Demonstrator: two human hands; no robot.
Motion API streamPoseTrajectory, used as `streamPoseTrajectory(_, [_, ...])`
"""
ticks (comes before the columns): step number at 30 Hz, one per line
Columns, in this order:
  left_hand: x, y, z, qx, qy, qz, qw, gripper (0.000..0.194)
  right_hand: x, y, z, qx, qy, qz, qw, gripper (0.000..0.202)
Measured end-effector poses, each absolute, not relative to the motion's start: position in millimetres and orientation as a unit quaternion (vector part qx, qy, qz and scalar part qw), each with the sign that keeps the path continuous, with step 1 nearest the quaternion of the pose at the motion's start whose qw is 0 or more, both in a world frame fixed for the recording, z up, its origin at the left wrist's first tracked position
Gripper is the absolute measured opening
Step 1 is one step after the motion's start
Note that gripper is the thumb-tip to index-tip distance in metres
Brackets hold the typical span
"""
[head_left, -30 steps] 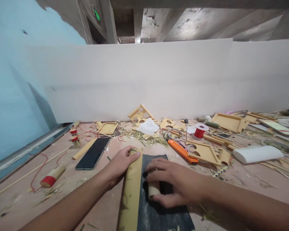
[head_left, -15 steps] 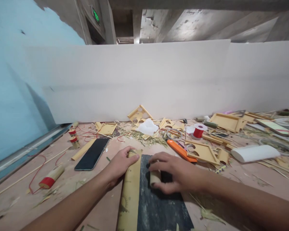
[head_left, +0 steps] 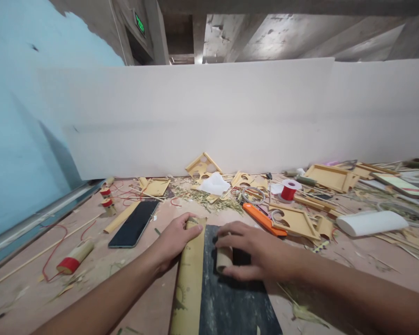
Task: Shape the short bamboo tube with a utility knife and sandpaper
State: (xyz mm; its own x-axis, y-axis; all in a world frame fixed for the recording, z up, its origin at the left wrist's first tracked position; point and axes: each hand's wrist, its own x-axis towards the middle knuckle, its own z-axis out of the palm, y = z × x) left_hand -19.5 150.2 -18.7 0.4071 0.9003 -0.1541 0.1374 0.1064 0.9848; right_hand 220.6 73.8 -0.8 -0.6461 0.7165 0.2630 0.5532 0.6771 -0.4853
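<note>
A dark, scuffed sheet [head_left: 233, 307] lies on the table in front of me, with a yellowish printed strip [head_left: 188, 284] along its left side. My left hand [head_left: 176, 237] grips the far end of that strip, thumb on top and fingers over its left edge. Over the dark sheet, my right hand [head_left: 246, 251] is curled round a short bamboo tube [head_left: 224, 258], fingers at its far side and thumb at its near end. The tube rests on the sheet; part of it is hidden by the fingers.
Left of my hands lie a black phone [head_left: 134, 224] and a bamboo piece with a red band [head_left: 75, 257]. An orange cutter [head_left: 261, 218], a red ribbon spool [head_left: 289, 190], a white roll [head_left: 372, 223], wooden frames and shavings lie beyond and to the right.
</note>
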Motion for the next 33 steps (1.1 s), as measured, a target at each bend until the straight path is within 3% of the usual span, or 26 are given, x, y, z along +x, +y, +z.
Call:
streamPoseTrajectory(7, [-19, 149, -18, 0.581, 0.440, 0.314, 0.608, 0.048, 225, 77, 2, -0.386, -0.880, 0.162, 0.225, 0.042])
streamPoseTrajectory(12, [-19, 151, -20, 0.582, 0.442, 0.320, 0.603, 0.048, 212, 61, 5, -0.323, -0.903, 0.192, 0.207, 0.048])
streamPoseTrajectory(20, [-19, 148, -15, 0.585, 0.458, 0.314, 0.591, 0.049, 225, 74, 5, -0.378, -0.881, 0.202, 0.200, 0.056])
streamPoseTrajectory(33, [-18, 146, -13, 0.585, 0.452, 0.306, 0.599, 0.054, 234, 84, 8, -0.410, -0.878, 0.144, 0.201, 0.045])
